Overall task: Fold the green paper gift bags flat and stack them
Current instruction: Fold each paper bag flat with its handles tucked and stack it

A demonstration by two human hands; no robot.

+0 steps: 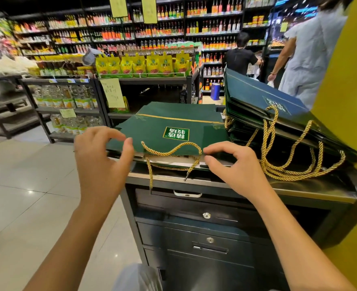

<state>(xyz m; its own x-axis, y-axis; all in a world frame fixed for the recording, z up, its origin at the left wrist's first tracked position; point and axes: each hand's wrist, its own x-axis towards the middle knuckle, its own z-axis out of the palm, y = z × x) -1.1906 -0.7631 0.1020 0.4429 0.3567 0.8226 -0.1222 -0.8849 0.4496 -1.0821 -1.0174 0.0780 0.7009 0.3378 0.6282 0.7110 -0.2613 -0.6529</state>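
head view looks down on a dark green paper gift bag [173,131] lying flattened on a low pile of its fellows, on the black metal counter [215,183] with drawers beneath. the left hand [102,156] has its thumb and fingers curled loosely at the bag's near left edge, thumb touching the paper, nothing really gripped. the right hand [234,162] hovers at the near right edge, fingers bent, released and holding nothing as far as i can see. between the two hands the bag's twisted gold rope handle [171,152] loops over the rim and dangles down the counter front. beyond the right hand leans a taller stack of folded green bags [278,114], handles spilling out. it looks like the squaring-up step: next the hands would need to press the creases flat, tuck the rope and align the edges.
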